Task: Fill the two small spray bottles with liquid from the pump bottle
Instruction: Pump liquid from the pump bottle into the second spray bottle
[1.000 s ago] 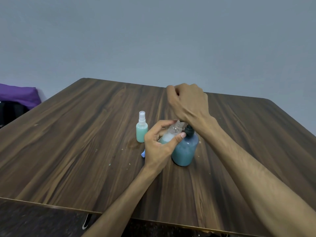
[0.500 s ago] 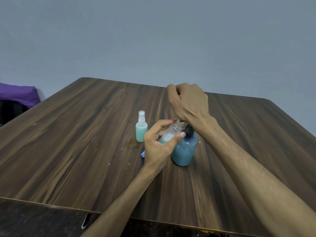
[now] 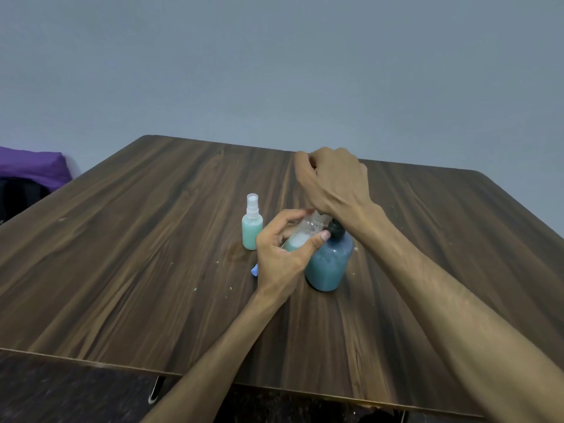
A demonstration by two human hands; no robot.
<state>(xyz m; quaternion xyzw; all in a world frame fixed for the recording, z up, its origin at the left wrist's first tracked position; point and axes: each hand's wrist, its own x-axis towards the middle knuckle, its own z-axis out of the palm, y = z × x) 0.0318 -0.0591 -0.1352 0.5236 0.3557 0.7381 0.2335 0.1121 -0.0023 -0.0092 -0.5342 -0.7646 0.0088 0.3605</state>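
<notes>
A round pump bottle (image 3: 328, 264) of blue-green liquid with a dark collar stands mid-table. My left hand (image 3: 282, 254) grips a small clear spray bottle (image 3: 305, 233), tilted with its open mouth up under my right hand, some pale liquid inside. Above the pump bottle, my right hand (image 3: 332, 181) is curled with its wrist bent down; the pump head is hidden beneath it. A second small spray bottle (image 3: 252, 228), filled with green liquid and capped with a white sprayer, stands upright to the left.
The brown wooden table (image 3: 137, 254) has a small damp patch and pale specks near the bottles. A small blue object (image 3: 254, 269) peeks out behind my left wrist. A purple cloth (image 3: 30, 166) lies on something dark beyond the table's left edge.
</notes>
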